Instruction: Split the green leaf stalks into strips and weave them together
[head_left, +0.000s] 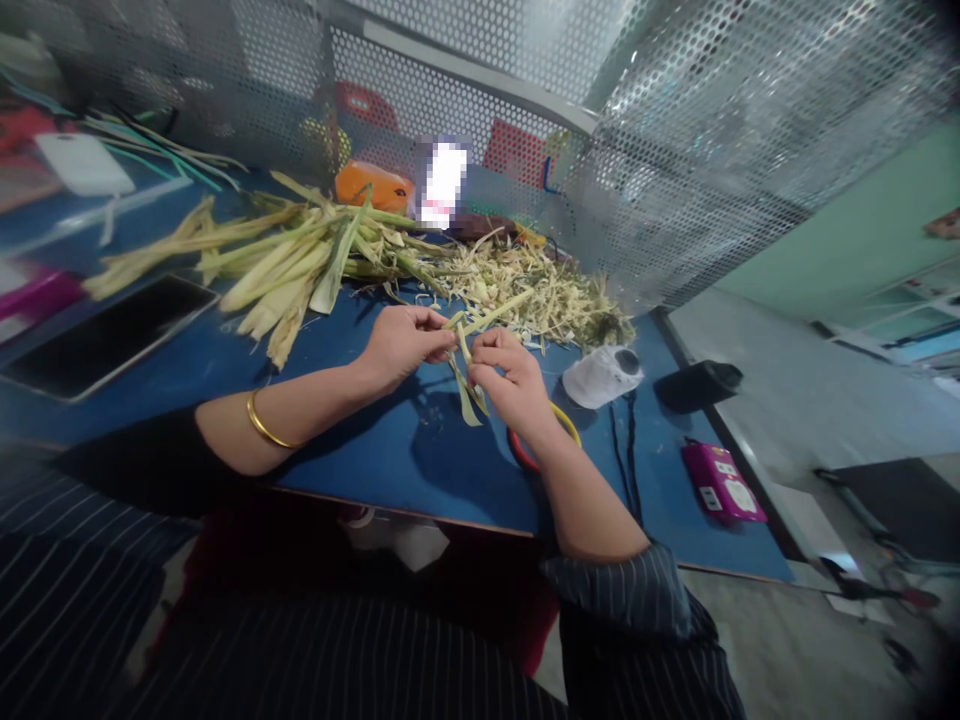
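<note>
Left hand [409, 345], right hand [514, 380] – fingertips pinched on pale husk strip [465, 342]. Beyond strip: dry, curly shreds [525, 285]. Right of strip: purple packet [724, 483] – label unreadable.

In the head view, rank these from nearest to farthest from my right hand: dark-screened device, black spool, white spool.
From the right hand:
1. White spool, just to its right.
2. Black spool, farther right, past the white one.
3. Dark-screened device, far left, beyond the left hand.
</note>
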